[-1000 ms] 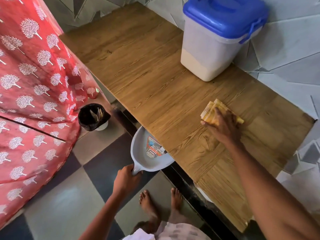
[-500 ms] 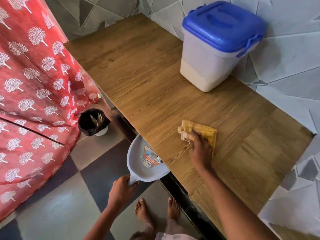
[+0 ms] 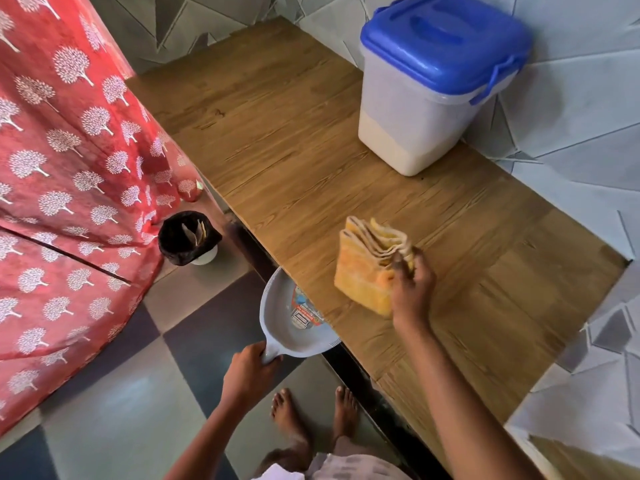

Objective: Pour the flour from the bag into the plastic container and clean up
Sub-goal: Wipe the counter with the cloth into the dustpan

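Observation:
A translucent plastic container (image 3: pixel 412 109) with a shut blue lid stands at the back of the wooden counter (image 3: pixel 284 143), flour filling its lower part. My right hand (image 3: pixel 412 289) grips a folded yellow cloth (image 3: pixel 370 268) by its right edge, lifted slightly near the counter's front edge. My left hand (image 3: pixel 249 372) holds the handle of a grey dustpan (image 3: pixel 291 320), whose pan sits just below the counter's front edge. No flour bag is in view.
A small bin with a black liner (image 3: pixel 188 237) stands on the checkered floor by a red patterned curtain (image 3: pixel 65 188). Tiled wall runs behind and right of the counter. My bare feet (image 3: pixel 311 414) are close to the counter base.
My right hand dragged the cloth from the right part of the counter toward the front edge above the dustpan, then raised it. The dustpan stayed put under the edge.

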### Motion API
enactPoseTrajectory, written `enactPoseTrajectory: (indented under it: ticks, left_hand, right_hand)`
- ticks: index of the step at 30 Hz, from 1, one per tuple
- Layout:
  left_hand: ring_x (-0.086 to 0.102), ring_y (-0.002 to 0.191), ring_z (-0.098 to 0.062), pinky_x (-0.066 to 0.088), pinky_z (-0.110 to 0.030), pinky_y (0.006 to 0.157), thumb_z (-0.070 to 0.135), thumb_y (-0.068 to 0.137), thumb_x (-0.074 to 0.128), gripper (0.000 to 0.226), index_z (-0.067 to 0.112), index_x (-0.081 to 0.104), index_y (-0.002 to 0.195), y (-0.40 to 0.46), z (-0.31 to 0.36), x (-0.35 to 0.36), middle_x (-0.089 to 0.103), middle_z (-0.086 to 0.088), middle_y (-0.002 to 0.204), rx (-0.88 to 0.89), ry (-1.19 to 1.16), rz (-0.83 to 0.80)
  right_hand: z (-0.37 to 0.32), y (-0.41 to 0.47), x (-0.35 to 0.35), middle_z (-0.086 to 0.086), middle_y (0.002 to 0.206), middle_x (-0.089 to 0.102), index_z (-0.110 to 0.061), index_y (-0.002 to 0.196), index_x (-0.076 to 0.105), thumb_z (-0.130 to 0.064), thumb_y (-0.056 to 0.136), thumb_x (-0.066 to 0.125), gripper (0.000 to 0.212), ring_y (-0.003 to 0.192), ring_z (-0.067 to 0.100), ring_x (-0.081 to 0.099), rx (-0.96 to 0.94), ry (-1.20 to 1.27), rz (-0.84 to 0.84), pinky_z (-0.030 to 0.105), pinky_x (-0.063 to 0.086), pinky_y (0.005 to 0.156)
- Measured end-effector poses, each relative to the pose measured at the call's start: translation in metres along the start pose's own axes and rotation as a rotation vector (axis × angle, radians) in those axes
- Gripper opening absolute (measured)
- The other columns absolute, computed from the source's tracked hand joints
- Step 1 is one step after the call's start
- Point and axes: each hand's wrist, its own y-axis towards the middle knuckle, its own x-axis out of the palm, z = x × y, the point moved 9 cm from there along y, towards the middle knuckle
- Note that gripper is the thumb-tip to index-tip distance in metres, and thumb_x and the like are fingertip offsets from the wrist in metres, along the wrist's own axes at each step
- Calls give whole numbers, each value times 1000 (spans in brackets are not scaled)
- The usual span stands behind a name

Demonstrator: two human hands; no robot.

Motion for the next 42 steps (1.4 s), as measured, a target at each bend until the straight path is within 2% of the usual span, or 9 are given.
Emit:
enactPoseTrajectory:
  ticks: [5, 11, 16, 20, 24, 27, 32, 38, 42]
  left_hand:
    - [62, 66, -24, 52, -40, 62, 32, 84, 66, 17, 16, 65, 76, -2, 9, 3, 62, 5, 61, 13, -2, 0]
    - [64, 65, -24, 52, -40, 60, 32, 83, 68, 16, 18, 65, 75, -6, 13, 8, 65, 4, 63, 19, 14, 0]
    - [65, 66, -20, 57, -41, 63, 37, 82, 68, 14, 23, 71, 82, -16, 10, 17, 68, 8, 68, 26, 17, -41]
    - [63, 66, -21, 51, -35, 60, 36, 81, 66, 17, 33, 59, 66, -23, 14, 20, 60, 13, 59, 18, 42, -54]
    - [56, 56, -10, 46, -31, 56, 30, 82, 67, 26, 36, 54, 60, -22, 16, 19, 57, 15, 55, 23, 51, -34]
    - [63, 66, -22, 51, -36, 61, 28, 80, 66, 12, 23, 62, 70, -21, 16, 20, 63, 6, 62, 12, 46, -47]
    - [62, 67, -21, 49, -34, 60, 32, 82, 65, 19, 30, 55, 66, -21, 18, 20, 61, 8, 62, 37, 61, -51]
    - [60, 62, -18, 48, -34, 58, 34, 81, 65, 18, 29, 57, 66, -20, 12, 22, 60, 8, 59, 52, 41, -72]
    - [64, 67, -21, 51, -36, 62, 39, 79, 64, 19, 20, 69, 81, -20, 13, 22, 66, 3, 67, 87, 33, -78]
  right_hand:
    - [-5, 68, -113, 18, 121, 67, -8, 129, 58, -2, 94, 50, 37, 106, 29, 63, -286, -565, 292, 35, 48, 86]
    - [44, 90, -143, 31, 111, 66, -3, 130, 61, 4, 87, 60, 44, 90, 47, 67, -251, -974, 138, 48, 53, 71]
    - [28, -12, -25, 22, 109, 72, -4, 126, 65, 3, 76, 79, 52, 87, 37, 71, -345, -854, -118, 37, 56, 66]
    - [8, -98, 43, 18, 114, 73, -3, 125, 67, -1, 85, 69, 41, 100, 35, 72, -294, -554, -299, 38, 58, 85]
    - [2, -89, 22, 11, 112, 74, -7, 124, 66, 4, 90, 58, 38, 101, 28, 70, -86, -348, -158, 33, 54, 88]
    - [-19, -45, -35, 14, 115, 71, -6, 127, 62, 9, 89, 56, 41, 100, 27, 68, -146, -428, 49, 29, 49, 84]
    - [-13, 9, -139, 21, 116, 67, -11, 129, 59, -2, 90, 61, 41, 92, 38, 69, -188, -896, 252, 41, 54, 69]
    - [17, -35, -101, 27, 86, 71, -5, 119, 66, -1, 75, 76, 45, 63, 40, 70, -97, -1142, 31, 38, 51, 49]
    - [-1, -96, 5, 17, 100, 74, -9, 122, 69, -2, 76, 74, 47, 78, 34, 72, -226, -900, -170, 40, 57, 59]
